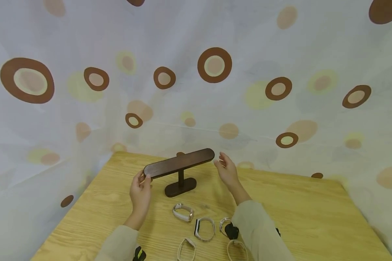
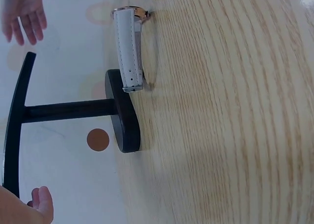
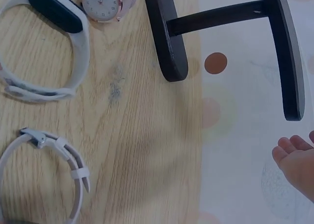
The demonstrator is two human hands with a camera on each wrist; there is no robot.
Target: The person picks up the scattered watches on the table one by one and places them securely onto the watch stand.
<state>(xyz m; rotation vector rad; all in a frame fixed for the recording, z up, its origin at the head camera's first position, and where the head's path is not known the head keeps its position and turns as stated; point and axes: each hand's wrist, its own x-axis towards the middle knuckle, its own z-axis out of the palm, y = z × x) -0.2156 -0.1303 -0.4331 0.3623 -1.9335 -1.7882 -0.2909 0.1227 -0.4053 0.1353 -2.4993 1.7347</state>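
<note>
A dark brown T-shaped bracelet display stand [image 1: 179, 162] has its oval base [image 1: 180, 187] on the wooden table. My left hand [image 1: 140, 192] holds the left end of its top bar, thumb on the near side and fingers round the end. Beyond the bar's other end is my right hand [image 1: 228, 173], apart from it, fingers relaxed and nothing in them. The right wrist view also shows a gap between the right hand [image 3: 297, 160] and the bar. In front of the base lies a white-strapped watch [image 1: 183, 212] with a rose-gold case.
Nearer me on the table [image 1: 313, 217] lie a white fitness band [image 1: 204, 229], a pale band [image 1: 187, 249], another pale loop [image 1: 237, 250] and a partly hidden band [image 1: 224, 225] by my right sleeve. A dotted cloth [image 1: 183, 101] hangs behind the table.
</note>
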